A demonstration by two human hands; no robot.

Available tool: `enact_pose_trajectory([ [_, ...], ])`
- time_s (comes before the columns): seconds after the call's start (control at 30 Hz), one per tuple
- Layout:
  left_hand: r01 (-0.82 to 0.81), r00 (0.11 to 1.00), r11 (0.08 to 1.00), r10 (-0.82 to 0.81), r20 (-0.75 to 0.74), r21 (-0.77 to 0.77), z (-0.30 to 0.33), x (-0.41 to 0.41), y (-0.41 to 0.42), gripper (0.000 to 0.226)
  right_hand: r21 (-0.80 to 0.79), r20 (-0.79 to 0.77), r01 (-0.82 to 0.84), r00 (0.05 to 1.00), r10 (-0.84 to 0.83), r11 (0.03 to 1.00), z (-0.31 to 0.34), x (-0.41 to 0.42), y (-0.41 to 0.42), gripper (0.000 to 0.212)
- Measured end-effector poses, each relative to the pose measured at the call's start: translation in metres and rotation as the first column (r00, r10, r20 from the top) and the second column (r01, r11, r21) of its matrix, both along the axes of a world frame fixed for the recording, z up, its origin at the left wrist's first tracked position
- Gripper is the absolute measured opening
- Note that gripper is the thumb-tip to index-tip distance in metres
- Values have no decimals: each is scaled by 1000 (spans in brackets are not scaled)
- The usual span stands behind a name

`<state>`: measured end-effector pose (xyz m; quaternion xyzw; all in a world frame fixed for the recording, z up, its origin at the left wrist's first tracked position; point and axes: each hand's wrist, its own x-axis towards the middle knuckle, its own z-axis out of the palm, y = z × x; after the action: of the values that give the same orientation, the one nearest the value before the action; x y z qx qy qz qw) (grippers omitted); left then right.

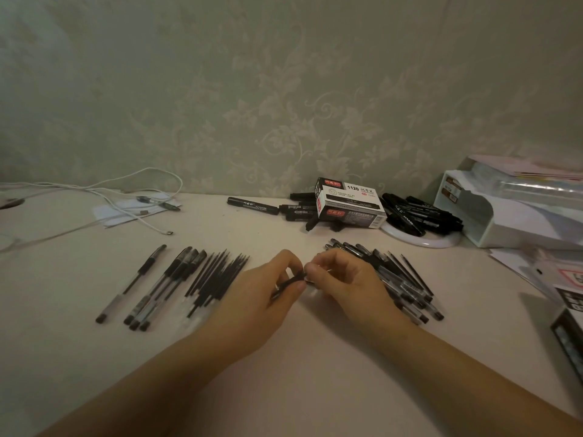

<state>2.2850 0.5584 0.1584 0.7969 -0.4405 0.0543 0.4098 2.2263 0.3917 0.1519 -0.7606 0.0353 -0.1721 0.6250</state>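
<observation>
Currently in hand: both grips are working on one pen, joining or parting its end piece; which of the two, I cannot tell.
Pen position: it is hovering just above the tabletop, about midway between the left and right edges, slanting down toward the left edge.
Left grip: closed, with fingers and thumb curling round the dark barrel.
Right grip: closed, with fingertips pinching the pen's upper end; the part pinched is too small to identify.
Neighbours: refills are lying just beside the left grip, capped pens are lying further toward the left edge, and a loose pile of pens is lying under and beside the right grip.
Risk 1: the small piece is liable to slip from the pinch if twisted off-axis, dropping among dark look-alike parts and getting lost.
Risk 2: the right wrist is riding low over the loose pile, so a pull rightward could be sending pens rolling toward the near edge.
Risk 3: the left forearm is passing close to the refills, and a sweep would be scattering the sorted row.
Risk 4: dim light is making alignment hard to check, and forcing could be bending a refill or smearing ink.
</observation>
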Motion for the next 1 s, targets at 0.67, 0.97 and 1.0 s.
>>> enact_pose_trajectory([
  [0.67,-54,985,999,52,-165,-6,0,3,2,17,-592,70,154,988,-140,791,-8,-5,1,10],
  [0.97,-71,952,993,38,-303,-97,-4,9,-1,27,-540,113,221,975,-189,812,-3,-6,5,17],
  [1.0,-52,946,990,6,-325,-132,-3,8,-1,29,-466,128,249,968,-214,849,-1,-6,6,14],
])
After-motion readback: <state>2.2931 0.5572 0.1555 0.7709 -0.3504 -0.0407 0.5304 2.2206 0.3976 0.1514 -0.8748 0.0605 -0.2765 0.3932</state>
